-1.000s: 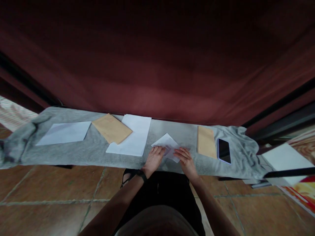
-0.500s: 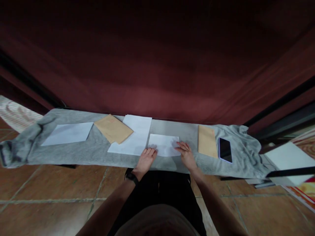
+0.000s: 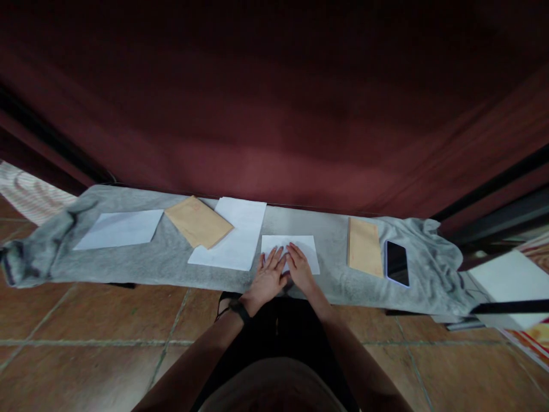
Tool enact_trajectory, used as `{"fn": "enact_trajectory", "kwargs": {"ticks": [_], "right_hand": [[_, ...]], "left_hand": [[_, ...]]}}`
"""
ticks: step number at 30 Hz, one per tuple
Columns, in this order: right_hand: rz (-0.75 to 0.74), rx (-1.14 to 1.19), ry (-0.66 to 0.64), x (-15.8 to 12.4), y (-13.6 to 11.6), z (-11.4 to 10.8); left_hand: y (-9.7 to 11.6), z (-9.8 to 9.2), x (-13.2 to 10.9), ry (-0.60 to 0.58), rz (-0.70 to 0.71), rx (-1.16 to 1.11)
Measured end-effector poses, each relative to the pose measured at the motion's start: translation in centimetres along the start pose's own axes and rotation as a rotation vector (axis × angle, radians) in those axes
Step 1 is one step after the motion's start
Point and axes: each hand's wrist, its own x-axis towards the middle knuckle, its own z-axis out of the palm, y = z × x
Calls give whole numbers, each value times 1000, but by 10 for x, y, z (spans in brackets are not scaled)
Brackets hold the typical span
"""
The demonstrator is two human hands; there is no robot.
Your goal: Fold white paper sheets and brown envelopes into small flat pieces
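A small white sheet of paper, which looks folded, lies on the grey cloth right in front of me. My left hand rests on its lower left part, fingers spread and flat. Close beside it, my right hand presses on the middle of the sheet with its fingers stretched out. The two hands nearly touch, and they hide the sheet's lower edge. To the left lie larger white sheets, partly under a stack of brown envelopes.
Farther left is another white sheet. On the right are more brown envelopes and a phone in a purple case. The grey cloth covers a narrow bench against a dark red surface.
My right hand has moved left from the sheet's right edge to its middle. My left hand has slid slightly right onto the paper, its fingers now spread flat.
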Motion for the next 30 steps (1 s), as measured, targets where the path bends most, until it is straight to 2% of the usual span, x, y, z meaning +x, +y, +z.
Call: {"fn": "enact_trajectory", "kwargs": {"ticks": [4, 7, 10, 14, 17, 20, 23, 27, 30], "right_hand": [[22, -166, 54, 0, 16, -2], [68, -268, 134, -11, 33, -13], [68, -308, 153, -26, 43, -20], [57, -331, 130, -31, 40, -21], [79, -352, 88, -18, 27, -14], [53, -337, -40, 4, 10, -1], [34, -372, -164, 22, 0, 9], [46, -477, -201, 27, 9, 8], [16, -535, -156, 22, 23, 1]], "left_hand": [[-2, 13, -3, -73, 66, 16], [-15, 19, -4, -87, 99, 49], [-26, 20, -5, -90, 128, 82], [-27, 16, -3, -45, 110, 45], [-19, 16, 10, 7, 30, 0], [-8, 25, 33, 15, -72, 3], [-2, 38, 53, -30, -137, 28], [-5, 50, 59, -46, -177, 50], [-14, 51, 55, -21, -209, 62]]}}
